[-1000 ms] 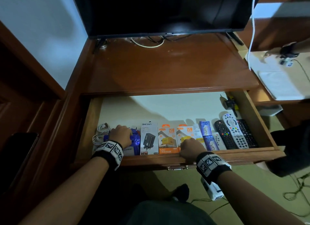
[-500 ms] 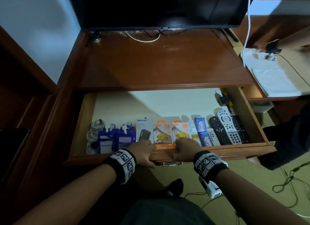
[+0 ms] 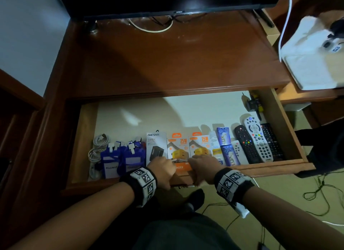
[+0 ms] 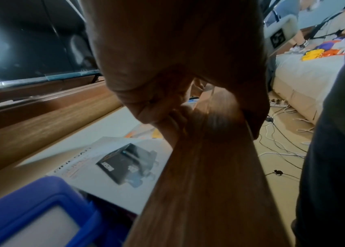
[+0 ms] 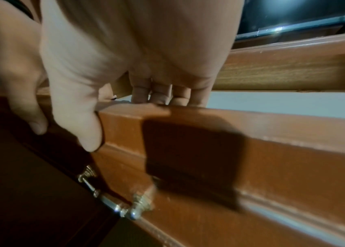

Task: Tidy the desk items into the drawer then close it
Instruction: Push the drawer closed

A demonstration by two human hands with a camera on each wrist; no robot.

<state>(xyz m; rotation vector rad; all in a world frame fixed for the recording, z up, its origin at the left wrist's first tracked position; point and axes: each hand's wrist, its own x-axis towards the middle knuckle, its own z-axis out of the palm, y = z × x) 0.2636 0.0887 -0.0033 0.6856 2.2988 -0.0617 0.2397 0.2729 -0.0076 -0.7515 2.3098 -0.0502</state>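
Note:
The wooden drawer (image 3: 270, 168) stands pulled out under the desk top (image 3: 167, 59). Along its front lie white cables (image 3: 97, 149), blue badge holders (image 3: 122, 160), a white charger box (image 3: 156, 145), two orange charger boxes (image 3: 189, 147), blue packets (image 3: 226, 147) and remotes (image 3: 258, 140). My left hand (image 3: 162, 167) and right hand (image 3: 202, 168) sit side by side on the drawer front, either side of its metal handle (image 3: 186, 186). In the right wrist view the fingers (image 5: 158, 93) hook over the top edge with the thumb on the outer face. My left hand (image 4: 167, 83) grips the same rim.
A dark TV (image 3: 167, 0) stands at the back of the desk, with a white cable behind it. White boxes (image 3: 312, 63) lie on a side surface at right, where another person's hand (image 3: 335, 30) reaches. Cables (image 3: 325, 194) trail on the floor.
My left hand left the blue badge holders and came to the drawer front beside the right hand. The right hand stayed on the front edge.

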